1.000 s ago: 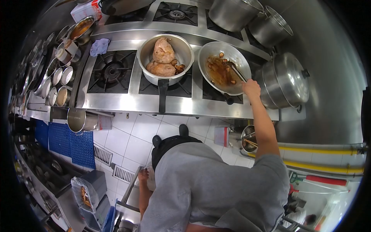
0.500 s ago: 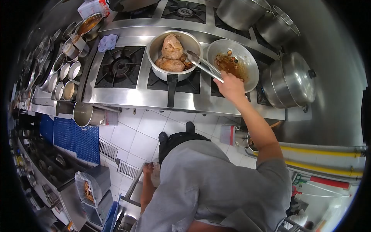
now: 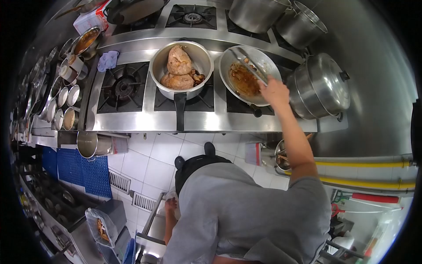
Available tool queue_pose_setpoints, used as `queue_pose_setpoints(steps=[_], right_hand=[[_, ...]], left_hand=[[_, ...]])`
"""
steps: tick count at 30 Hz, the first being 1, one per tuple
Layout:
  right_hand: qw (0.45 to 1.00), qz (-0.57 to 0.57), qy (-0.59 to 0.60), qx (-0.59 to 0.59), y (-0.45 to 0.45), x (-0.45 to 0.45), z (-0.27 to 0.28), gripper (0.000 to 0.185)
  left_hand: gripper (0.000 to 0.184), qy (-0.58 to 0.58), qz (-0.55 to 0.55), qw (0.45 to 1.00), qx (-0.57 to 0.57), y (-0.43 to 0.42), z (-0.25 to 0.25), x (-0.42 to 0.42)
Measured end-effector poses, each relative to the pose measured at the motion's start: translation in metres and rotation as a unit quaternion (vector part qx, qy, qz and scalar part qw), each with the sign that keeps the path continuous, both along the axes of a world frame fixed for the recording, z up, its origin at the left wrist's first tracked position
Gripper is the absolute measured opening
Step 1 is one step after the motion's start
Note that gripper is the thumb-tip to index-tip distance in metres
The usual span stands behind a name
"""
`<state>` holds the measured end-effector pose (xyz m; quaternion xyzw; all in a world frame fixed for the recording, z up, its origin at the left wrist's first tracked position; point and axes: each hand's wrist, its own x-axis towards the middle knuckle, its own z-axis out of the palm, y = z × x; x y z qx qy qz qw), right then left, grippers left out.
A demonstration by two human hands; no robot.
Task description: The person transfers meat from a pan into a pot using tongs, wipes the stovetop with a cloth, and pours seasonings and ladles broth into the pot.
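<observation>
My right hand [image 3: 275,91] is closed round metal tongs [image 3: 251,66], whose jaws reach over the far side of the frying pan [image 3: 274,70]. Brown liquid and small browned pieces [image 3: 242,78] lie in that pan. Left of it stands a deep metal pot [image 3: 154,70] with a long black handle [image 3: 180,112]. Two large browned pieces of meat [image 3: 179,61] rest in the pot, with smaller dark pieces beside them. Down at my side, my left hand [image 3: 171,203] has curled fingers next to something pale; what they hold cannot be made out.
A lidded steel pot [image 3: 323,88] stands right of the pan, with tall pots [image 3: 257,15] behind. A bare burner [image 3: 124,88] and a lilac cloth [image 3: 107,60] are on the left. Small containers [image 3: 74,94] line the left side. Yellow pipes [image 3: 365,164] run along the right wall.
The tongs have moved right, from the pot's meat to over the frying pan. A few more dark pieces show in the pot. The view has shifted slightly.
</observation>
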<state>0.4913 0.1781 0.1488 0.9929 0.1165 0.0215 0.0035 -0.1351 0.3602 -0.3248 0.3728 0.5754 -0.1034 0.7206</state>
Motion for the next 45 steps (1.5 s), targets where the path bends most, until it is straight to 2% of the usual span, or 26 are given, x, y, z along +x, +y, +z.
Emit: queue_pose_setpoints(steps=[3,7,13,16,17,19,20,22,23,25,26,27,28,29,31,32,33,34,35,36,37,40,41,42,43,45], right_hand=[[0.998,-0.016,-0.030,-0.047,-0.042,0.049,-0.037,0.043],[0.996,-0.016,-0.009,-0.092,-0.055,0.087,-0.068,0.040],[0.996,-0.034,0.008,-0.079,-0.049,0.115,-0.104,0.039],[0.996,-0.039,0.018,-0.079,-0.050,0.113,-0.108,0.038],[0.996,-0.035,0.021,-0.080,-0.052,0.115,-0.108,0.038],[0.996,-0.034,0.016,-0.083,-0.055,0.115,-0.107,0.038],[0.996,-0.034,0.013,-0.084,-0.056,0.114,-0.106,0.039],[0.995,-0.045,0.019,-0.083,-0.053,0.102,-0.086,0.037],[0.995,-0.055,0.025,-0.081,-0.049,0.093,-0.070,0.036],[0.998,-0.041,-0.004,-0.051,-0.038,0.066,-0.037,0.036],[0.999,-0.030,-0.031,-0.018,-0.031,0.049,-0.021,0.037],[0.999,-0.030,-0.027,-0.024,-0.022,0.032,-0.008,0.037],[0.999,0.005,-0.040,0.027,-0.011,0.014,0.005,0.036],[0.995,0.038,-0.054,0.080,-0.001,-0.002,0.013,0.036],[0.983,0.125,-0.069,0.119,0.022,-0.033,0.018,0.037],[0.980,0.152,-0.054,0.121,0.028,-0.034,0.000,0.038],[0.976,0.178,-0.039,0.122,0.033,-0.032,-0.018,0.039],[0.981,0.182,-0.010,0.063,0.040,-0.036,-0.024,0.040],[0.983,0.185,0.020,0.004,0.047,-0.041,-0.027,0.041],[0.984,0.172,0.042,-0.006,0.052,-0.045,-0.022,0.044],[0.985,0.168,0.040,-0.006,0.048,-0.044,-0.020,0.044],[0.989,0.141,-0.001,0.038,0.028,-0.038,-0.006,0.047],[0.991,0.122,-0.024,0.045,0.014,-0.034,0.001,0.046],[0.998,0.057,0.018,-0.009,0.007,-0.034,0.023,0.052],[0.995,0.071,-0.072,-0.012,-0.023,-0.015,0.004,0.048],[0.996,-0.008,-0.026,-0.079,-0.054,-0.002,0.011,0.041]], left_hand=[[0.015,-0.004,0.015,0.999,-0.049,-0.003,-0.003,0.000],[0.014,-0.079,0.113,0.972,-0.191,0.020,-0.009,0.004],[0.024,-0.034,0.010,0.999,-0.011,0.041,-0.004,0.018],[0.014,-0.036,0.010,0.997,0.068,0.027,0.023,0.031],[0.014,-0.037,0.011,0.997,0.068,0.024,0.023,0.032],[0.030,-0.032,-0.048,0.995,0.081,0.016,0.020,0.029],[0.028,-0.030,-0.063,0.994,0.083,0.014,0.013,0.024],[0.025,-0.066,0.018,0.997,-0.017,0.013,-0.010,0.011],[0.024,-0.110,0.116,0.979,-0.124,0.016,-0.023,0.003],[0.022,-0.186,0.279,0.883,-0.329,0.021,-0.031,-0.004],[0.022,-0.130,0.189,0.952,-0.201,0.017,-0.033,-0.007],[0.022,-0.035,0.058,0.995,-0.067,0.012,-0.015,0.000],[0.022,0.078,-0.056,0.995,0.035,0.006,-0.003,0.005],[0.021,0.070,-0.040,0.997,0.015,0.008,0.010,0.010],[0.020,0.046,0.012,0.998,-0.042,0.013,0.001,0.005],[0.020,0.045,0.002,0.998,-0.042,0.018,-0.011,0.003],[0.019,-0.001,0.034,0.995,-0.095,0.023,-0.018,0.003],[0.019,-0.046,0.066,0.986,-0.148,0.029,-0.022,0.005],[0.019,-0.047,0.056,0.986,-0.148,0.032,-0.014,0.011],[0.020,0.001,-0.041,0.999,-0.028,0.033,0.008,0.025],[0.022,0.048,-0.132,0.986,0.093,0.033,0.012,0.030],[0.028,-0.033,-0.127,0.978,0.164,0.044,0.005,0.033],[0.028,-0.029,-0.124,0.979,0.160,0.039,0.016,0.035],[0.027,-0.017,-0.077,0.987,0.137,0.037,0.034,0.042],[0.027,-0.004,-0.031,0.993,0.115,0.035,0.048,0.044],[0.026,-0.030,-0.017,0.996,0.077,0.025,0.026,0.026]])
